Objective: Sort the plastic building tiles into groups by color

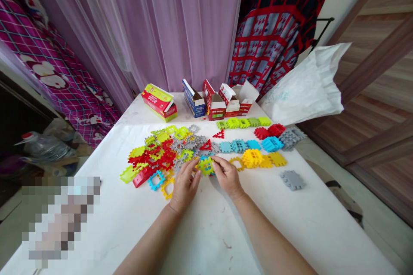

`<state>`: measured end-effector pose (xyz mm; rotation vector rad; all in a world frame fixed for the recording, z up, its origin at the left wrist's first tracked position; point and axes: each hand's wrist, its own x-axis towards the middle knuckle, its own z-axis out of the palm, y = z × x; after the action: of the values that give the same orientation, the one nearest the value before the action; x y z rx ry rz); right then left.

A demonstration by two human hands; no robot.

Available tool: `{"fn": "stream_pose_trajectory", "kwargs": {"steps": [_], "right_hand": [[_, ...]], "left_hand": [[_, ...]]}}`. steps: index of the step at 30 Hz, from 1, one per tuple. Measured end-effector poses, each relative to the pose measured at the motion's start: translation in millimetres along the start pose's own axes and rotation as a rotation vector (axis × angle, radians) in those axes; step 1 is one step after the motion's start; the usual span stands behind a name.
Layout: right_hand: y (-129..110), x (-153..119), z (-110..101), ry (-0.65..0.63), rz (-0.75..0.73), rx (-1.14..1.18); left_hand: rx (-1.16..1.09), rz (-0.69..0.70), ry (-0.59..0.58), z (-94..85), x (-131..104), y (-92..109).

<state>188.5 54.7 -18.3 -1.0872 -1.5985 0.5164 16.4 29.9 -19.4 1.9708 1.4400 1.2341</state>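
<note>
Between my hands, at the middle of the table, is a yellow-green toothed plastic piece (205, 166) with window-like holes. The fingers of my left hand (186, 180) close on its left side, and my right hand (227, 175) pinches its right side. Bits of blue and yellow show at its edges. Left of my hands spreads a mixed heap of red pieces (163, 154), green, grey, blue and yellow ones. To the right lie sorted groups: yellow pieces (253, 158), blue pieces (271, 143), green pieces (243, 123) and red pieces (275, 129).
Several opened boxes, including a red and green one (159, 102) and a blue one (193, 101), stand along the back edge. A white bag (303, 88) rests at the back right. Grey pieces (292, 180) lie at the right; a pixelated area covers the left front.
</note>
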Motion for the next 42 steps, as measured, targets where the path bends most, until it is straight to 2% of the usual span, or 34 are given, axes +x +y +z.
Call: {"fn": "stream_pose_trajectory", "kwargs": {"steps": [4, 7, 12, 16, 24, 31, 37, 42], "right_hand": [[-5, 0, -1, -0.044, -0.046, -0.043], [-6, -1, -1, -0.026, -0.002, -0.057], [-8, -2, -3, 0.020, 0.059, -0.017], [-13, -2, -4, -0.029, 0.014, -0.022], [-15, -3, 2, 0.003, -0.028, -0.029], [-13, 1, 0, -0.090, -0.148, -0.017], [-7, -3, 2, -0.046, -0.080, -0.098], [-17, 1, -6, -0.177, -0.232, -0.275]], "left_hand": [[-0.199, -0.203, -0.031, 2.6, 2, -6], [-0.409, -0.341, -0.049, 3.6, 5, -4], [-0.581, -0.466, -0.016, -3.1, 10, 8], [-0.645, -0.559, -0.016, -7.9, 10, 15], [-0.615, -0.513, -0.155, -6.9, 5, 16], [-0.534, -0.517, -0.150, -1.7, 3, 4], [-0.617, -0.519, -0.139, -1.6, 7, 11], [-0.653, -0.550, -0.069, -1.5, 8, 11]]}}
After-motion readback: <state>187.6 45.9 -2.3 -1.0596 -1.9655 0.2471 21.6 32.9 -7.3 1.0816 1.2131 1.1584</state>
